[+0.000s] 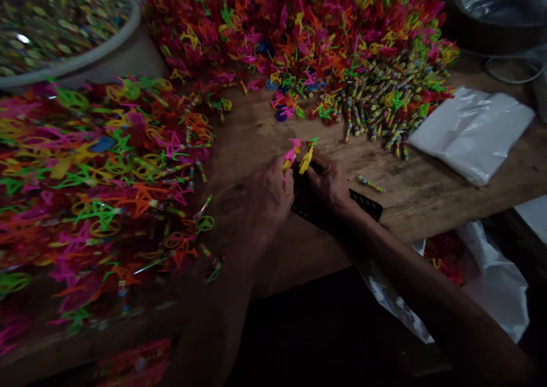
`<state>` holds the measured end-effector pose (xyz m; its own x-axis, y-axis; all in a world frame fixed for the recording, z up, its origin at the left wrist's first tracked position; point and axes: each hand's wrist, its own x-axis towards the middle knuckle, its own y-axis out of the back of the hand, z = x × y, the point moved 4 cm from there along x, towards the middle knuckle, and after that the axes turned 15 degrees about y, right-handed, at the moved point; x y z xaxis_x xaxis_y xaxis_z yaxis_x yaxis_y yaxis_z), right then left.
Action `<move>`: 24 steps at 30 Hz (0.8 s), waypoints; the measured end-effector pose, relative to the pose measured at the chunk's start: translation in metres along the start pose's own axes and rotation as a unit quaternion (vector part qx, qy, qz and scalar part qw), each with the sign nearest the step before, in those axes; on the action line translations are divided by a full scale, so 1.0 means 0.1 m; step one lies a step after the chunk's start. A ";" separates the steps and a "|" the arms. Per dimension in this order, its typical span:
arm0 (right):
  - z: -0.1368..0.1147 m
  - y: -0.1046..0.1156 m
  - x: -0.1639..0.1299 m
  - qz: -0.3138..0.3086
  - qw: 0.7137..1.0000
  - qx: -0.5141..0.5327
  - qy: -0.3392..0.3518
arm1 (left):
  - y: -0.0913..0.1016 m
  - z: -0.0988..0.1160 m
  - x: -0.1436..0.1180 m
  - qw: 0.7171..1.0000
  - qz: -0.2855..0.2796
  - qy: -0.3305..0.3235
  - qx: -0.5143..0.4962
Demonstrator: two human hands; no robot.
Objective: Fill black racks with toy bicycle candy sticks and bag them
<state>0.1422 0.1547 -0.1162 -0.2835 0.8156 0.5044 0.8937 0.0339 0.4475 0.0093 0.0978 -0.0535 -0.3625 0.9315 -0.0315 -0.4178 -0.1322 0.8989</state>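
Note:
My left hand (270, 190) is closed around a small pink and yellow plastic toy (292, 153). Just beside it, my right hand (332, 183) pinches a small yellow and green plastic toy (306, 159). The two toys are close together but look apart, and their finer shape is too small to make out. Below both hands lies a black perforated tray (366, 204), partly covered by my right hand and forearm. A striped candy-filled tube (370, 183) rests on the wooden table (252, 130) to the right of my right hand.
A big heap of bright plastic toys (299, 28) fills the back, another heap (106, 187) the left. Several striped tubes (384, 96) are piled back right, near white plastic bags (474, 133). A tub (149, 51) stands back left, a metal bowl (504, 5) back right.

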 end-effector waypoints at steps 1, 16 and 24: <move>0.00 -0.01 0.01 -0.007 1.000 -0.015 0.007 | 0.00 0.01 0.00 1.000 -0.005 0.003 0.004; -0.01 -0.15 0.02 -0.076 0.989 -0.108 0.066 | -0.03 -0.03 -0.01 1.000 0.007 -0.009 -0.004; 0.01 -0.18 -0.01 -0.097 0.987 -0.111 0.070 | -0.04 -0.02 -0.03 1.000 0.019 -0.002 -0.006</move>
<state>0.1272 0.1533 -0.1253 -0.5008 0.7185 0.4827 0.7240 0.0420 0.6885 0.0102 0.0950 -0.0577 -0.3757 0.9267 0.0044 -0.4143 -0.1722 0.8937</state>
